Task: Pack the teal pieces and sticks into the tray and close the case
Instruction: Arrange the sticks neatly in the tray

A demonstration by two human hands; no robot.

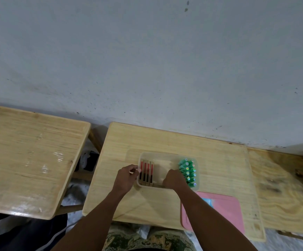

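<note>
- Clear tray [167, 153] sits on the middle wooden table [129, 142].
- Teal pieces [187, 172] stand packed at its right end; sticks [146, 172] lie at its left.
- Left hand [125, 178] pinches the tray's left rim.
- Right hand [174, 179] is curled inside the tray; its grip cannot be told.
- Pink lid [225, 212] lies just beside the tray's near-right corner.

A pale wooden counter [121, 196] carries a clear plastic tray [197, 178] near its middle and a pink lid [225, 212] toward its near right edge.
</note>
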